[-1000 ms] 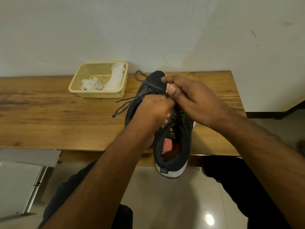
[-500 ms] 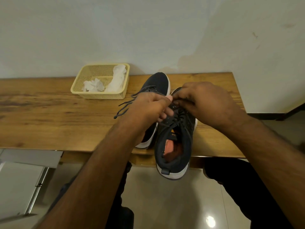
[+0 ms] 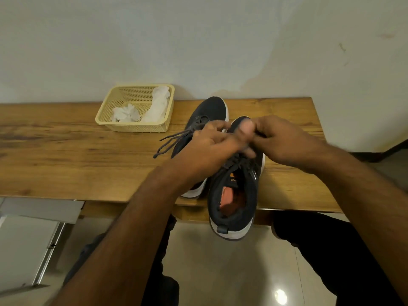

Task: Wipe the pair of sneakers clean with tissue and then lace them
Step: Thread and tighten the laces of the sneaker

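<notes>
Change: a second ago both hands worked low on the nearer sneaker's tongue; now the left hand (image 3: pixel 212 146) and right hand (image 3: pixel 284 142) have lifted and met above its toe, drawing lace upward.
Grip: the left hand's fingers curl and appear to pinch the lace (image 3: pixel 237 161); the right hand pinches something beside it, probably the same lace, though motion blur hides the contact.
Nearer sneaker (image 3: pixel 234 195): directly under the grip, heel overhanging the table (image 3: pixel 66 155) edge toward the person.
Meaning: I judge lacing of this sneaker is under way, not finished.
Far sneaker (image 3: pixel 212 111): just left of and beyond the grip, its loose lace ends (image 3: pixel 172 142) trailing left.
Basket (image 3: pixel 134 127): well left of the grip, holding crumpled tissue (image 3: pixel 125 113).
In the way: the far sneaker crowds the left hand; nothing else is near.
</notes>
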